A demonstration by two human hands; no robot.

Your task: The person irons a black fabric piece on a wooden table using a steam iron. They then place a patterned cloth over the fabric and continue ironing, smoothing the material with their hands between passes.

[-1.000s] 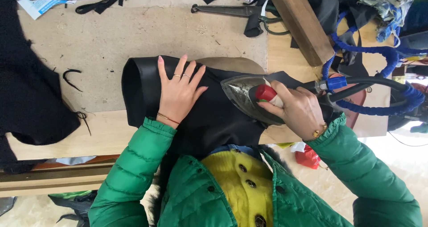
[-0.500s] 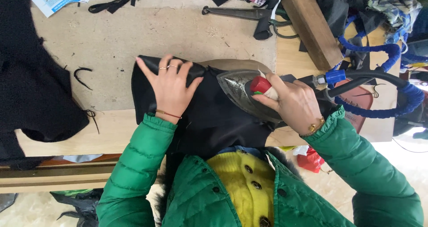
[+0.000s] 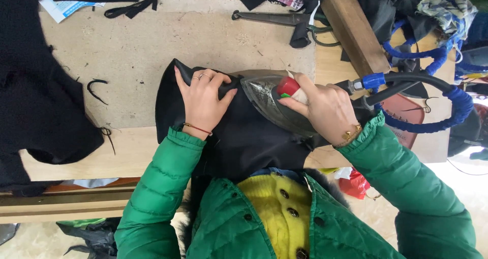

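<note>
Head view: person at a tabletop (image 3: 127,152), pressing cloth.
Work piece: black fabric (image 3: 244,137) lies over the beige pressing pad (image 3: 152,50) and hangs off the near edge toward the green jacket.
Iron: steam iron (image 3: 269,104), sole down on the fabric, nose pointing left.
Right hand (image 3: 325,109): clenched around the iron's red handle.
Left hand (image 3: 203,101): flat, fingers spread, pinning a fold; grasps nothing.
Risk, burn: iron nose sits just beside the left thumb; a short push left would likely reach skin.
Risk, scorch: a pause could mark the fabric.
Risk, snag: blue-wrapped hose (image 3: 432,122) loops near clutter; a catch may jerk the iron.
Surroundings: shears (image 3: 269,18) well apart.
</note>
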